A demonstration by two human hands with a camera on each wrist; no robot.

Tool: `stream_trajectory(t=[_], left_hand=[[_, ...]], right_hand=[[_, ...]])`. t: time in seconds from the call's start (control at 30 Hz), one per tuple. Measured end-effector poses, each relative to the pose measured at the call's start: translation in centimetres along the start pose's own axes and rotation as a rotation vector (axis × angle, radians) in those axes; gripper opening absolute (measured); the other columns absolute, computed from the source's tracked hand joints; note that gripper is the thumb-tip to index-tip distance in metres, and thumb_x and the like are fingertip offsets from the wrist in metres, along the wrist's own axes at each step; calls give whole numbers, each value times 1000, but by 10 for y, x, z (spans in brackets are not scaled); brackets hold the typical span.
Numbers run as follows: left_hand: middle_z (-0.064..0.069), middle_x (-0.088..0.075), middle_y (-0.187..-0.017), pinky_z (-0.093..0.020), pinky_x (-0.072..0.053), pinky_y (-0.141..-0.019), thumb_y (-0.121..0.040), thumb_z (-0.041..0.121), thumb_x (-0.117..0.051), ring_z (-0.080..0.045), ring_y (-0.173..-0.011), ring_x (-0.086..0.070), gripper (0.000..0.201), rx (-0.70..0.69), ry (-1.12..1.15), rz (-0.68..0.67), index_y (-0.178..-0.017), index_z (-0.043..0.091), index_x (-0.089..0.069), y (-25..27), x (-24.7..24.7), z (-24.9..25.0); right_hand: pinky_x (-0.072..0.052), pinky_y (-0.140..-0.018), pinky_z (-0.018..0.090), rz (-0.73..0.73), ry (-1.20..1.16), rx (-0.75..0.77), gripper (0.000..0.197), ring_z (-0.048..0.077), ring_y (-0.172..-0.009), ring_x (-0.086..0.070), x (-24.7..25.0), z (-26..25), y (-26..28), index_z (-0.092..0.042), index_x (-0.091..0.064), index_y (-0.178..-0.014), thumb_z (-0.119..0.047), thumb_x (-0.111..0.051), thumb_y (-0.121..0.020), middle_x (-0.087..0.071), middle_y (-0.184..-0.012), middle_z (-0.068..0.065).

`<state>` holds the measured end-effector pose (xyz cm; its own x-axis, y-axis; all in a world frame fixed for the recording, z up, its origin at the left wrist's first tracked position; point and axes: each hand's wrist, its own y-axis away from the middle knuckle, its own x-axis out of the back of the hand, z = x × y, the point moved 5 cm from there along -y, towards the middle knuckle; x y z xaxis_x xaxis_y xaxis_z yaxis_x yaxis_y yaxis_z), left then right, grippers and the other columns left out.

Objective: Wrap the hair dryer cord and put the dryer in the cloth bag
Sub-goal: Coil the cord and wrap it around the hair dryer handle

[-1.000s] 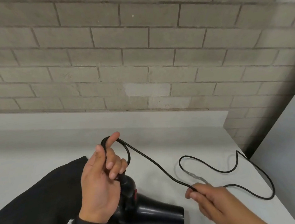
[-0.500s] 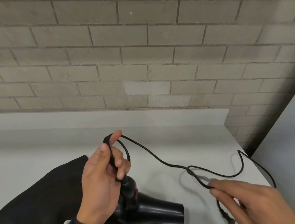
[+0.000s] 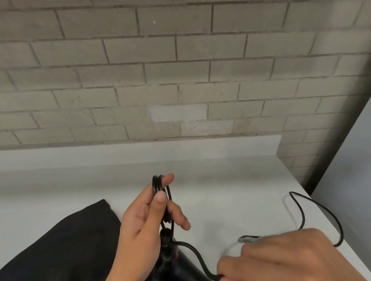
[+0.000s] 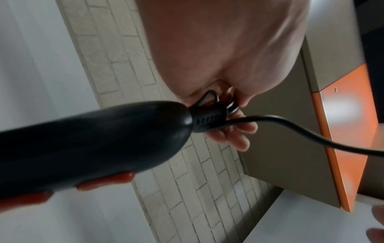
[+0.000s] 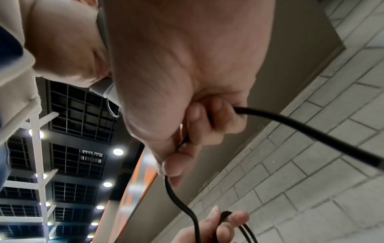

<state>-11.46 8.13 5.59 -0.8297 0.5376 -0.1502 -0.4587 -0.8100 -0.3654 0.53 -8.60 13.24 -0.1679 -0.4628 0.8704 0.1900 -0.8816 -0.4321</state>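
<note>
The left hand (image 3: 143, 231) pinches a couple of finished cord (image 3: 197, 260) loops above the hair dryer (image 3: 178, 273), fingers curled around them. The right hand (image 3: 280, 264) grips the slack cord lower down. Much cord lies loose on the surface (image 3: 229, 192), so wrapping looks barely begun; the cloth bag (image 3: 56, 259) waits at left, unused

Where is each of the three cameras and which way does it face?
Head: looks down at the counter and both hands, left hand, right hand.
Left wrist: looks up along the palm at the dryer.
Right wrist: looks up past fingers gripping the cord.
All three show the cord.
</note>
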Motion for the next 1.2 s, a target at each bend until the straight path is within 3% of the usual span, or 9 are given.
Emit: stream_trajectory(t=[0.07, 0.13, 0.23, 0.43, 0.53, 0.83, 0.97, 1.07, 1.2], left_hand=[[-11, -64, -62, -22, -52, -73, -95, 39, -49, -31, -64, -70, 40, 3, -12, -45, -129, 19, -59, 1, -2, 2], [-11, -65, -63, -23, -52, -70, -92, 42, -48, -30, -63, -69, 44, 3, -33, -96, -129, 20, -60, 2, -5, 4], [-9, -64, -60, -26, -51, -64, -93, 40, -49, -26, -57, -63, 40, 9, -32, -168, -126, 24, -63, 5, -7, 5], [-5, -61, -54, -26, -46, -49, -88, 62, -56, -15, -39, -49, 57, 58, 72, -273, -122, 17, -66, 9, -9, 5], [-2, -60, -50, -25, -39, -43, -81, 64, -64, -11, -35, -45, 57, 73, 79, -306, -115, 19, -69, 11, -10, 5], [-3, -51, -43, -18, -28, -39, -73, 69, -68, -10, -32, -33, 52, 162, 96, -299, -95, 22, -71, 10, -9, 3], [-3, -49, -42, -16, -28, -40, -71, 70, -70, -10, -34, -32, 53, 202, 100, -315, -89, 20, -69, 9, -12, 2], [-2, -52, -44, -16, -29, -40, -71, 73, -67, -12, -34, -33, 48, 202, 69, -332, -85, 27, -68, 8, -14, 4], [-3, -55, -44, -18, -30, -41, -69, 78, -64, -14, -35, -33, 55, 217, 13, -354, -82, 25, -67, 8, -12, 3]], right_hand=[[-38, -49, 24, 93, -246, 20, 27, 10, -49, -33, 3, -3, -6, -37, -43, -71, -40, -48, -98, -31, -62, -1], [-38, -41, 25, 126, -337, 41, 22, 9, -52, -35, 10, -1, -15, -35, -60, -76, -38, -54, -97, -33, -63, -3], [-34, -44, 19, 147, -461, 10, 19, 8, -54, -36, 7, 10, -22, -33, -67, -84, -39, -55, -97, -42, -62, -5], [-50, -52, 28, 235, -762, -126, 16, 6, -58, -57, -3, 27, -38, -33, -66, -90, -40, -52, -97, -58, -65, -15], [-48, -53, 27, 220, -800, -239, 19, 13, -54, -55, -19, 29, -48, -39, -61, -87, -47, -47, -96, -57, -63, -13], [-44, -65, 15, 221, -738, -305, 25, 0, -78, -56, -62, 28, -56, -30, -63, -106, -35, -39, -100, -58, -85, -18], [-48, -66, 24, 201, -598, -142, 31, 5, -82, -54, -55, 20, -56, -29, -52, -128, -29, -43, -99, -50, -104, -12], [-49, -66, 23, 157, -464, -29, 31, 11, -88, -55, -51, 13, -58, -27, -49, -128, -29, -46, -97, -48, -114, -7], [-48, -54, 28, 92, -322, 29, 27, 15, -81, -56, -48, 15, -59, -25, -54, -121, -38, -41, -100, -57, -103, -6]])
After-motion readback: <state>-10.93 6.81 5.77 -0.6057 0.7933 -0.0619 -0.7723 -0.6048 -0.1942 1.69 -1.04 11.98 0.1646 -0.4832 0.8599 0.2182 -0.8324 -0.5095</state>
